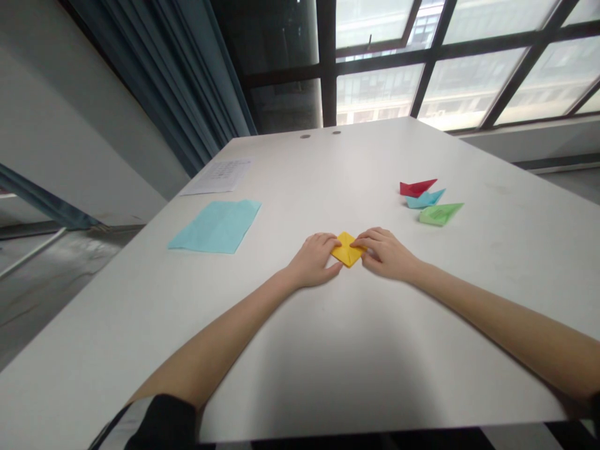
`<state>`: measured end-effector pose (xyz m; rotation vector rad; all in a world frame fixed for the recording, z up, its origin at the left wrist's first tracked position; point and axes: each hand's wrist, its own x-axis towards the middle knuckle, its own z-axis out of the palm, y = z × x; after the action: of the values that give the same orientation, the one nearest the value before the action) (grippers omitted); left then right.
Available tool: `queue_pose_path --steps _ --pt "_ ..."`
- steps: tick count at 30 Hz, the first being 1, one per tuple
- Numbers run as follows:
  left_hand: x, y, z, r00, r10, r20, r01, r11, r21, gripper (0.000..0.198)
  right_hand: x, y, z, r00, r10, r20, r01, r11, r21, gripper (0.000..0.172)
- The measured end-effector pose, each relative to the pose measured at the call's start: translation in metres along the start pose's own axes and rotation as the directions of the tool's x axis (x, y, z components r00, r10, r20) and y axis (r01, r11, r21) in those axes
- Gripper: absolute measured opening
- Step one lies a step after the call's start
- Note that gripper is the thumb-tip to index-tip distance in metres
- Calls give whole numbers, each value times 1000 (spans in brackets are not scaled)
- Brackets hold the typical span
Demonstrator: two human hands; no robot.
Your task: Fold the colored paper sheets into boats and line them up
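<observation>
A small yellow folded paper point(347, 253), diamond-shaped with creases meeting near its middle, lies on the white table between my hands. My left hand point(319, 257) grips its left corner, fingertips on top and thumb by the lower left edge. On the other side, my right hand point(385, 253) has its fingers bent over the right corner, with the thumb tucked low beside it. My fingers cover both side corners of the paper.
Three folded paper boats, red point(417, 187), blue point(425, 199) and green point(440, 214), sit close together at the right. Left of my hands lie a light blue sheet point(216, 226) and a printed white page point(218, 177). The table point(323, 350) reaches back towards windows and a blue curtain point(173, 69).
</observation>
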<state>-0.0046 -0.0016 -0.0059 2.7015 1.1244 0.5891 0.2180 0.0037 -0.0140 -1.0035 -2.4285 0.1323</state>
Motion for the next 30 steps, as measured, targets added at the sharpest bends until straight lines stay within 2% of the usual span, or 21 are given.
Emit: queue_pose_path --steps 9,16,21,26,30 --pt "0 -10 5 992 -2 -122 -10 995 -97 26 2 -1 -2 999 29 23 -29 999 23 25" --pt "4 -9 2 996 -34 -83 23 991 -131 21 4 0 -1 997 71 -4 -71 996 56 22" --pt "4 -6 1 990 -104 -97 89 985 -149 24 4 -2 0 988 146 -55 -138 982 125 37" --pt "5 -3 1 996 -59 -60 56 998 -40 27 4 1 3 999 43 -19 -42 998 45 29" --pt "4 -4 4 997 -41 -67 44 998 49 23 4 3 5 999 51 1 -51 999 -10 28"
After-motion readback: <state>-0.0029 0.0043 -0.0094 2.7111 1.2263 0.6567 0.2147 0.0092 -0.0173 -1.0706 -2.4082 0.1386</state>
